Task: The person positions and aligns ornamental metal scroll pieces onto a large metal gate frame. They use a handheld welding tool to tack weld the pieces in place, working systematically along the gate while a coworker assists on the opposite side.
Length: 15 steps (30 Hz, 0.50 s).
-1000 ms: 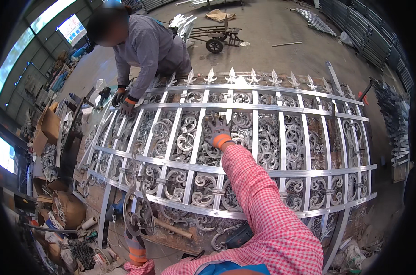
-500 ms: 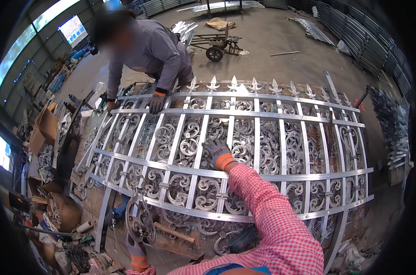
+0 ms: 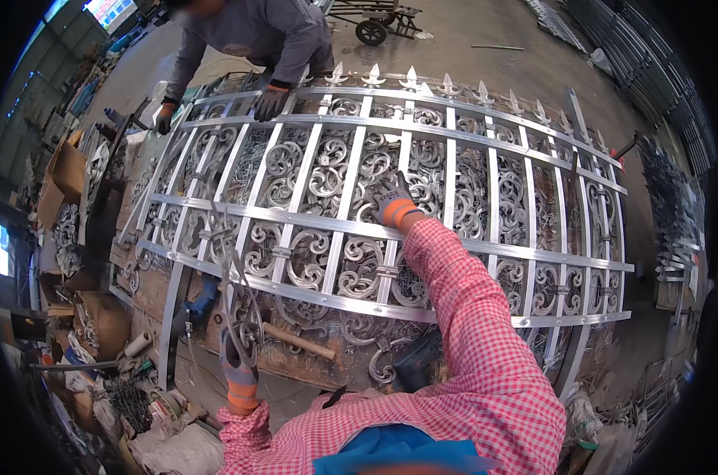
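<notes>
A large silver metal fence panel [image 3: 351, 298], with long rails, upright bars and spear-point tips, lies across the workbench. My left hand [image 3: 239, 355], in a grey glove with an orange cuff, is closed on a curled metal scroll ornament [image 3: 231, 265] held up at the panel's near left edge. My right hand [image 3: 394, 203], gloved alike, reaches over the near rails to the middle of the panel. Its fingers are apart, over a bar and the loose scroll ornaments [image 3: 327, 180] beneath. Parts of those fingers blend into the scrolls.
Opposite, a person [image 3: 252, 36] in grey rests both gloved hands on the panel's far left. A wooden-handled tool [image 3: 300, 340], a blue power tool [image 3: 197, 307] and a dark green tool [image 3: 418, 360] lie along the near edge. Cardboard boxes [image 3: 102, 324] stand left; metal stock [image 3: 640, 71] is stacked right.
My view has tilted downward. My left hand has raised the scroll ornament and turned it more edge-on. My right hand has shifted rightward along the panel. The other person's left-side hand has moved slightly off the panel.
</notes>
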Each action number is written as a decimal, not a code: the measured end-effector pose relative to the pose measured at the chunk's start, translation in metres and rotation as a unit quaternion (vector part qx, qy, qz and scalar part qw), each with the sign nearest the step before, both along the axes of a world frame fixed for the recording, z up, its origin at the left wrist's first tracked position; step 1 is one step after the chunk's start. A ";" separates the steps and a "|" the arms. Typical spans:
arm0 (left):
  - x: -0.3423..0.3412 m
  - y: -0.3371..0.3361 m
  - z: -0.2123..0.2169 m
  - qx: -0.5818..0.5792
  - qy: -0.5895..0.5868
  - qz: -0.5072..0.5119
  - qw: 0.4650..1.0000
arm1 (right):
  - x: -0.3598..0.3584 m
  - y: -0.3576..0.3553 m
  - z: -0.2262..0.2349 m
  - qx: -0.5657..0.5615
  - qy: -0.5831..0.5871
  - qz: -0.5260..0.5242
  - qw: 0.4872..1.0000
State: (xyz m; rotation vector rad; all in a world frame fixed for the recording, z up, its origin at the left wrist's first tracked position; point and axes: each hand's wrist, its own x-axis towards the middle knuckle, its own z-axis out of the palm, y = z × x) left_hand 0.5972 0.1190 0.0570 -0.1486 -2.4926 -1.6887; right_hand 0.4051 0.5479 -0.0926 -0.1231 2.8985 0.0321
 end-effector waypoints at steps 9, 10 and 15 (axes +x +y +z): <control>-0.053 0.033 0.049 -0.385 0.195 -0.253 0.866 | 0.129 -0.038 0.129 -0.387 0.402 -0.064 0.827; -0.053 0.029 0.045 -0.409 0.192 -0.288 0.844 | 0.146 -0.054 0.164 -0.307 0.389 0.002 0.869; -0.075 0.034 0.037 -0.435 0.312 -0.468 0.703 | 0.214 -0.070 0.201 -0.108 0.210 0.044 0.971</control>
